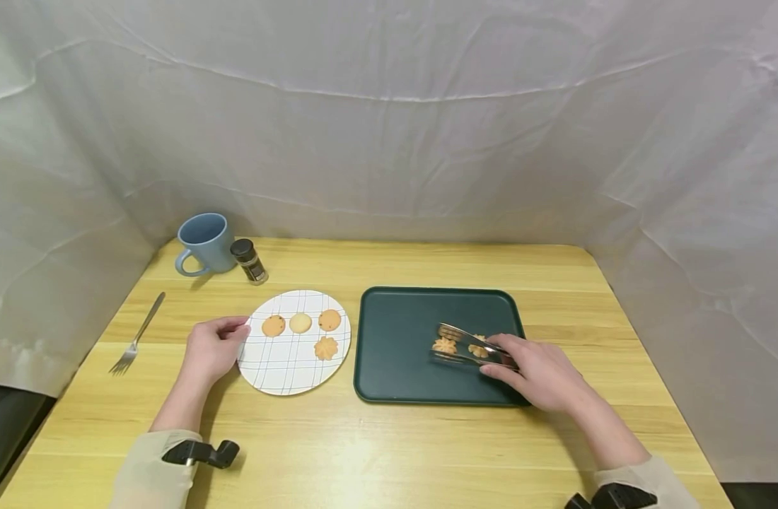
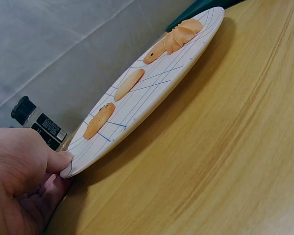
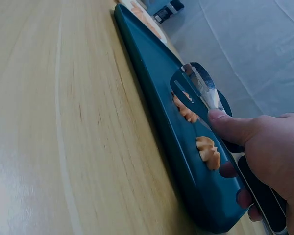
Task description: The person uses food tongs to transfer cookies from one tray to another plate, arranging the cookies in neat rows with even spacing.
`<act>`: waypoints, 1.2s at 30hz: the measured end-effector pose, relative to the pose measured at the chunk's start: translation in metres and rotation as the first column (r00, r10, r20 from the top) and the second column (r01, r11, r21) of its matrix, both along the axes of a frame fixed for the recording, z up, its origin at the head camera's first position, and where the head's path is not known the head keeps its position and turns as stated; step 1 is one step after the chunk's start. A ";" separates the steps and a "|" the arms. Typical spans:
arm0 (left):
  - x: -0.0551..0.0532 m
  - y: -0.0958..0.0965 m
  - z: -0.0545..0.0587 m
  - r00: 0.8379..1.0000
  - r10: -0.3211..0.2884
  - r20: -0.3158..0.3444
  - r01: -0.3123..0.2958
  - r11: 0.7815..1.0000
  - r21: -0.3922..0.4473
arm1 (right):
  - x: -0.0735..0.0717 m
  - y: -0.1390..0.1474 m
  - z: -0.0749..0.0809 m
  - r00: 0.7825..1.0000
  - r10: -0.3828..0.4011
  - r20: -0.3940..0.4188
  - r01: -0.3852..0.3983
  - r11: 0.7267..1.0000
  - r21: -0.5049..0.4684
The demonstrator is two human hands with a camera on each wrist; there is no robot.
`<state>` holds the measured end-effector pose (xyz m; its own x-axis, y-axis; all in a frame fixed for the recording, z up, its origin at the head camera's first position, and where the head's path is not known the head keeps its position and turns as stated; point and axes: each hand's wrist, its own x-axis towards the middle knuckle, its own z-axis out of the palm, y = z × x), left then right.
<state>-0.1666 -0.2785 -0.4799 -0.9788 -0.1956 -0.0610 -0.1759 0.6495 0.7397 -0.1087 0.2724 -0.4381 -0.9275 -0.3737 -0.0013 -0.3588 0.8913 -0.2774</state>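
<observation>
My left hand (image 1: 212, 346) pinches the left rim of a white plate (image 1: 281, 367) with blue lines, thumb on top and fingers below in the left wrist view. On that plate lie three round cookies, including a pale one (image 1: 300, 323), and a ridged flower-shaped cookie (image 1: 326, 348). The right hand (image 1: 544, 371) holds metal tongs (image 3: 206, 88) over the dark green tray (image 1: 395, 346). Between the spread tong arms is one ridged cookie (image 1: 444, 346); whether they touch it, I cannot tell. A second ridged cookie (image 1: 478, 348) lies nearer my fingers, partly hidden by the tongs.
A blue mug (image 1: 206, 244) stands at the back left of the wooden table (image 1: 300, 452), beside a black-capped spice jar (image 1: 250, 261). Farther left lies a fork (image 1: 138, 334). Pale cloth (image 1: 389, 155) hangs behind and along both sides.
</observation>
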 end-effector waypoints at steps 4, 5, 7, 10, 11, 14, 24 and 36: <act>0.000 0.000 0.000 1.000 -0.004 -0.005 0.004 1.000 0.000 | 0.001 0.004 -0.001 1.000 -0.005 0.004 0.005 1.000 -0.002; 0.000 0.000 0.000 1.000 -0.004 -0.005 0.004 1.000 0.000 | 0.002 0.006 -0.002 1.000 -0.006 0.006 0.006 1.000 -0.001; 0.000 0.000 0.000 1.000 -0.003 -0.006 0.003 1.000 0.000 | 0.002 0.008 -0.002 1.000 -0.007 0.003 0.007 1.000 0.006; 0.001 0.000 0.000 1.000 0.003 -0.004 -0.003 1.000 0.000 | 0.002 0.012 -0.004 1.000 -0.008 -0.006 0.008 1.000 0.017; 0.001 0.001 0.000 1.000 0.004 -0.002 -0.004 1.000 0.001 | 0.002 0.013 -0.004 1.000 -0.007 -0.009 0.007 1.000 0.021; 0.001 0.001 0.001 1.000 0.008 0.003 -0.008 1.000 0.003 | 0.001 0.014 -0.005 1.000 0.004 -0.023 -0.004 1.000 0.025; 0.000 0.001 0.000 1.000 0.007 0.001 -0.007 1.000 0.003 | 0.002 0.015 -0.008 0.994 0.053 -0.096 -0.051 0.998 0.028; -0.001 0.001 -0.001 1.000 0.007 -0.006 -0.007 1.000 -0.003 | 0.001 0.012 -0.005 0.997 0.040 -0.068 -0.041 0.999 -0.011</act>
<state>-0.1672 -0.2773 -0.4808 -0.9778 -0.2021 -0.0545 -0.1757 0.6504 0.7390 -0.1076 0.2845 -0.4431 -0.9095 -0.4104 0.0656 -0.4126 0.8724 -0.2622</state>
